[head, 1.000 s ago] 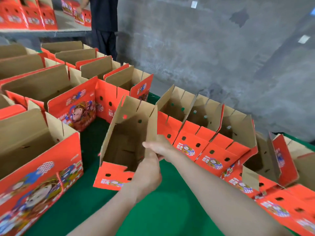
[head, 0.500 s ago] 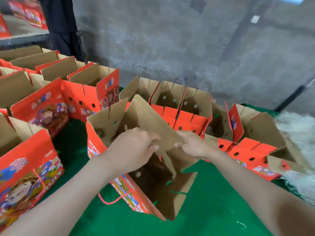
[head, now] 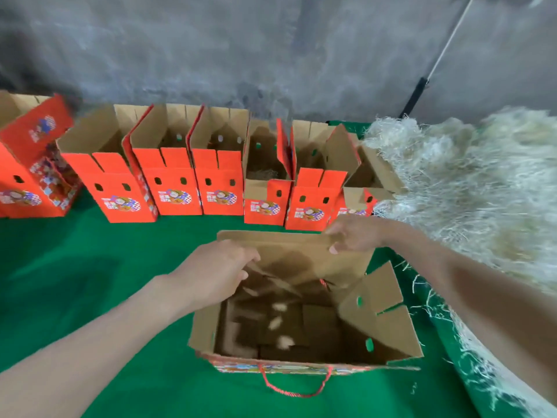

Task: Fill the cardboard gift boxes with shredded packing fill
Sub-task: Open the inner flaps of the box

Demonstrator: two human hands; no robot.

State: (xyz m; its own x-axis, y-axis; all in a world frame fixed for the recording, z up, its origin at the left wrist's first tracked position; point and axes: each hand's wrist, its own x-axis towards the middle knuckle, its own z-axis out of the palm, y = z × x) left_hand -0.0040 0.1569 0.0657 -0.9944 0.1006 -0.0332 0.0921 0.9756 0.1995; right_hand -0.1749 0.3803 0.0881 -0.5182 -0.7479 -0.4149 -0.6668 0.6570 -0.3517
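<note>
- Step in hand, by my judgement: spreading the flaps of the open box (head: 301, 257) so it can take fill. It stands on the green desk (head: 90, 267), and I see nothing shredded inside, only pale blurred specks on its floor.
- My right hand (head: 352, 236) pinches the top edge of the box's far flap, fingers curled over it and thumb on the inner face.
- My left hand (head: 217, 267) bends its fingers down into the box's far left corner. Blur keeps me from telling whether they grip a flap.
- To do this well I would press the far flap fully back and stop the right side flap leaning in, so the mouth is wide before any handful goes in.
- A pale heap of shredded fill (head: 470, 182) lies just right of the box, with loose strands beside its right wall, which I judge an easy reach.
- Beyond the box stands a row of red boxes (head: 174, 182), tops open.
- A red rope handle (head: 294, 384) hangs over the box's near side.
- A bare grey wall (head: 271, 55) rises beyond the box, behind that row.
</note>
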